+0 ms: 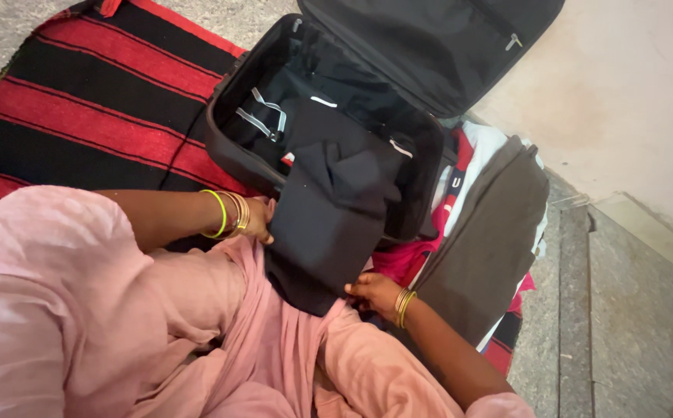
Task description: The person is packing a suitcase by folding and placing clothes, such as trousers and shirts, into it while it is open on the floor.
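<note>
1. A folded black garment lies half over the near rim of an open black suitcase, its long axis running from the person's lap up into the case.
2. The left hand grips the garment's left edge just outside the near rim, fingers curled around the cloth; a green bangle and gold ones sit at the wrist.
3. The right hand pinches the garment's lower right corner, fingers closed on the fabric, close to the lap.
4. Both hands flank the garment at its near end; the left sits higher and closer to the case, the right lower and nearer the body.
5. Inside the case, dark clothes already lie flat, with grey straps loose at the far left side.
6. The lid stands open against the wall at the far edge.
7. A grey folded garment lies just right of the case, over red and white cloth.
8. A red-and-black striped mat carries the case; bare stone floor shows beyond its right edge.
</note>
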